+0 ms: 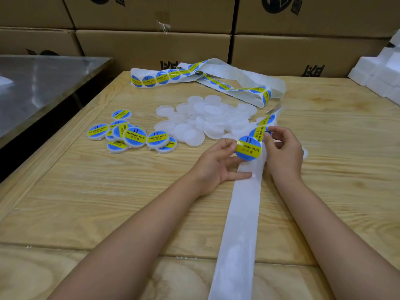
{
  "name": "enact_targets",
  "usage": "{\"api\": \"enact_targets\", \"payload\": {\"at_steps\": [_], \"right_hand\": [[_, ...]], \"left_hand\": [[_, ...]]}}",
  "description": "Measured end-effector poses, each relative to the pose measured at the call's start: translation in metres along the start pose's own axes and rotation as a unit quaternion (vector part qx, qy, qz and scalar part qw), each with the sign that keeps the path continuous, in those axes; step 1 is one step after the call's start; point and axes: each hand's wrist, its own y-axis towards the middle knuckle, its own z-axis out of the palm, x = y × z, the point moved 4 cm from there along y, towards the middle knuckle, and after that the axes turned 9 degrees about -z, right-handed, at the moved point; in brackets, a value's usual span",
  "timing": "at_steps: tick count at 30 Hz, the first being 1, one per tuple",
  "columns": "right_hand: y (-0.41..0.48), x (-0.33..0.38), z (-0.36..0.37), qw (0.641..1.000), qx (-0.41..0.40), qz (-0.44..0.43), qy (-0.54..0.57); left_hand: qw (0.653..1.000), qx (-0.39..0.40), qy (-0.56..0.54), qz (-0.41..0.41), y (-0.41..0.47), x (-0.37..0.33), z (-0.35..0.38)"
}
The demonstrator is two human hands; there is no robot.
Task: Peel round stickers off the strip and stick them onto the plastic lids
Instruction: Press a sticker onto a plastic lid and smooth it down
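"SOLDERING PASTE" in black on a yellow band, blue above and below, a small logo on top and Chinese characters underneath: that is the sticker (248, 148) in my fingers. The same print runs along the strip (238, 224), which loops at the far end of the table (108, 202) with a row of stickers on it and comes toward me as bare white backing. The labelled lids (134, 136) heaped to the left carry the same words. The plain lids (205, 122), white and translucent, lie piled in the middle, just beyond my hands.

The table is pale wood with strong grain. Cardboard boxes (151, 46) with black print are stacked behind it, a steel bench (39, 83) stands on the left and white foam blocks (381, 72) on the right.

My left hand (213, 165) pinches the sticker's left edge between thumb and forefinger, the other fingers spread, one fingertip resting on the bare strip. My right hand (283, 152) is curled round the strip and pinches it beside the sticker. I can't tell whether the sticker's right edge is free of the backing.
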Motion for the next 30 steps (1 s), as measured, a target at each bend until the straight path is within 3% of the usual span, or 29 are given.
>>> {"api": "enact_targets", "payload": {"at_steps": [5,9,13,19,25,30], "right_hand": [[-0.011,0.031,-0.008,0.99,-0.113,-0.064,0.052],[-0.026,0.037,0.014,0.99,-0.02,0.038,0.132],[-0.032,0.036,0.023,0.985,0.041,0.062,0.154],[-0.03,0.035,0.019,0.981,0.006,0.078,0.179],[-0.034,0.046,0.014,0.974,-0.048,0.032,0.22],[-0.035,0.036,0.025,0.939,0.002,0.133,0.317]], "left_hand": [[0.998,-0.023,-0.058,-0.001,0.002,-0.002,-0.008],[0.997,-0.021,-0.072,0.0,0.002,-0.003,-0.008],[0.998,-0.022,-0.065,-0.003,0.002,-0.003,-0.007],[0.997,-0.044,-0.058,-0.006,0.002,-0.003,-0.006],[0.997,-0.045,-0.057,-0.027,0.0,-0.001,0.003],[0.996,-0.071,-0.056,-0.018,0.005,0.002,0.0]]}}
